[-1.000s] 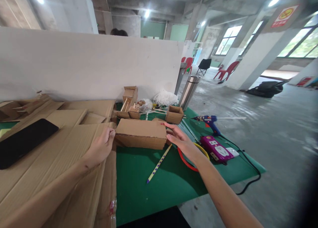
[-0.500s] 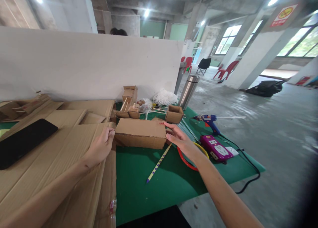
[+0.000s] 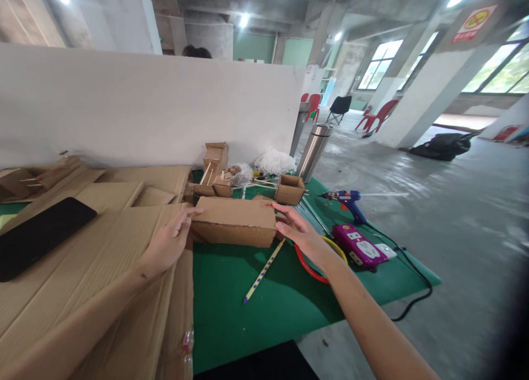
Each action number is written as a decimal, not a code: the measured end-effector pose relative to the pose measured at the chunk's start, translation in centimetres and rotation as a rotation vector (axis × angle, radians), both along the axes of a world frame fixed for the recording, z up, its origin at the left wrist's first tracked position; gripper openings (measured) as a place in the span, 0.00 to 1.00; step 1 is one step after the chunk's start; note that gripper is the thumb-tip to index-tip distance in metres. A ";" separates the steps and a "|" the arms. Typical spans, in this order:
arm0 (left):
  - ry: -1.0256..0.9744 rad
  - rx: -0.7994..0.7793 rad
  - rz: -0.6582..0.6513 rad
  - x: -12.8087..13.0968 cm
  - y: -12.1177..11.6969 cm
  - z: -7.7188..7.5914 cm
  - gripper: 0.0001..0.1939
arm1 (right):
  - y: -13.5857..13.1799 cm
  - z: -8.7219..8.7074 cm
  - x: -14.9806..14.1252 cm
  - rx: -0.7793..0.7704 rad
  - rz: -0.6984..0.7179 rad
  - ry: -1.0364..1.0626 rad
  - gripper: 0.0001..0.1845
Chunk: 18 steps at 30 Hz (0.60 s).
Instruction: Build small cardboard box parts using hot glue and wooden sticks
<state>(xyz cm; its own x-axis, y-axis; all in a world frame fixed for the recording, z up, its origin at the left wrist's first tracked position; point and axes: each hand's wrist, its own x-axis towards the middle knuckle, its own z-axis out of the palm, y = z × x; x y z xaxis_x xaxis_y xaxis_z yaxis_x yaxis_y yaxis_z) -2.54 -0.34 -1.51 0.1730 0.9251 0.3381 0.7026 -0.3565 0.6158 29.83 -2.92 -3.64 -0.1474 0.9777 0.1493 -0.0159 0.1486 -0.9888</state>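
A long closed cardboard box [image 3: 237, 217] lies on the green tabletop [image 3: 223, 314], held at its two ends. My left hand [image 3: 176, 234] is at its left end, the index finger stretched over the top corner and the other fingers curled. At the right end, my right hand [image 3: 301, 234] grips with thumb in front and fingers along the top edge, near a small red mark. A spotted pencil [image 3: 264, 271] lies just in front of the box. Behind it stands a small open cardboard box [image 3: 290, 190].
Cardboard sheets [image 3: 124, 247] with a black phone [image 3: 45, 236] cover the left. To the right are a purple power strip [image 3: 361, 247], a blue glue gun [image 3: 349, 203], red and yellow rings [image 3: 306, 269] and a steel flask [image 3: 316, 151]. A white partition [image 3: 144, 110] stands behind.
My left index finger has straightened from a curled position and now reaches over the box's top left corner. The box and my right hand stay in nearly the same place.
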 end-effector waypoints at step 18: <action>0.065 -0.050 -0.084 -0.2 0.0 -0.4 0.19 | -0.1 0.1 -0.1 0.006 0.004 0.008 0.26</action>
<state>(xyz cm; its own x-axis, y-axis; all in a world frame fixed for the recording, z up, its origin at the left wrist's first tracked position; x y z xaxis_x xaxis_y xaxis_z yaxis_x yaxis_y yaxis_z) -2.75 -0.33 -1.90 0.2707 0.9218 0.2775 0.7104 -0.3859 0.5886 29.69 -3.07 -3.52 -0.1504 0.9761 0.1567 -0.0240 0.1549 -0.9876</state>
